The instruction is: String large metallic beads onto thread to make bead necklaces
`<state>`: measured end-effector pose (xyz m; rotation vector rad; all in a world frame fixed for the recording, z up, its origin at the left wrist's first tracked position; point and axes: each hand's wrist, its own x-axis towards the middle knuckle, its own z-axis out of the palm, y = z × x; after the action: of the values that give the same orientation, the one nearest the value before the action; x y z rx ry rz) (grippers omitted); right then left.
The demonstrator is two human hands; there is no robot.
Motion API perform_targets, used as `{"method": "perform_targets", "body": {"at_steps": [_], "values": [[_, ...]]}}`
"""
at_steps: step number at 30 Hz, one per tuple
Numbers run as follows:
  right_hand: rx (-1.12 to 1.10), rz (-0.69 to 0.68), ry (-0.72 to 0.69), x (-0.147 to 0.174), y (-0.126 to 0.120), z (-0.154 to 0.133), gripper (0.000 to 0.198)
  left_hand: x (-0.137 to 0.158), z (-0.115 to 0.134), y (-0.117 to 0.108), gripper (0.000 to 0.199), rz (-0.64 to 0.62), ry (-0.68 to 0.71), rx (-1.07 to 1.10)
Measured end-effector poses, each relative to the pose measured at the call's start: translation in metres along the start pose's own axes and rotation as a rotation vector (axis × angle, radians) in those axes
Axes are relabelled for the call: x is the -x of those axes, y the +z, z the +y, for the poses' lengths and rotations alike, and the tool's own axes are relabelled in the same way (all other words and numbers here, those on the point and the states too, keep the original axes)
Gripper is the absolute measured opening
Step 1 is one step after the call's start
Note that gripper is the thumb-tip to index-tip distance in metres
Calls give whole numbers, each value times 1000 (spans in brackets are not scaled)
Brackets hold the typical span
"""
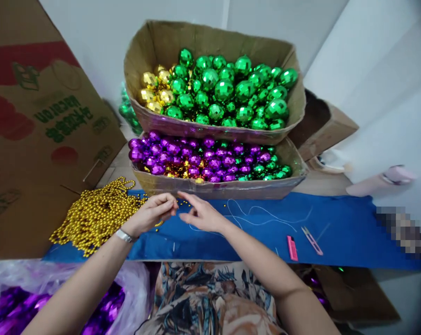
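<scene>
Blue cloth (343,232) covers the table under two bare hands. The left hand (158,211) has its fingers bent in; I can't tell if it grips anything. The right hand (204,216) is open, its thumb and pointing finger apart. Thin, clear, loopy thread (279,220) lies on the cloth by the right hand. Shiny gold bead strings (98,214) sit piled near the left hand, and a small pink plastic lighter (292,248) lies to the right.

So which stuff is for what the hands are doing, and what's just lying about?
Probably for the job:
green balls
purple balls
gold beads
thread
snips
maybe the lighter

Probably just lying about:
bottle
big left box
</scene>
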<state>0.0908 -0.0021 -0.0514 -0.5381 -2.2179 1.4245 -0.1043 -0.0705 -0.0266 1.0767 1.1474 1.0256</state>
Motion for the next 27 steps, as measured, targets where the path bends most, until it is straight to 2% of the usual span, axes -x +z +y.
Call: {"method": "perform_targets", "body": {"at_steps": [2,4,7,11,15,19,24,27], "values": [[-121,-77,38,-15,12,10,53,-2,-5,2,30,3,-27,-61],[-146,-100,68,-19,17,24,38,0,-8,-2,29,12,-37,-82],[39,-112,47,-19,15,42,23,8,-3,-17,23,59,-5,-49],[363,-114,54,-23,19,63,24,18,20,-35,15,172,171,12],[475,-96,140,-32,30,95,22,26,52,-45,14,298,350,91],[589,-61,257,-32,31,124,27,41,79,-57,17,399,472,184],[729,-10,357,-25,39,123,36,63,97,-70,15,508,561,81],[766,-93,260,-26,69,109,38,69,99,-71,12,566,538,6]]}}
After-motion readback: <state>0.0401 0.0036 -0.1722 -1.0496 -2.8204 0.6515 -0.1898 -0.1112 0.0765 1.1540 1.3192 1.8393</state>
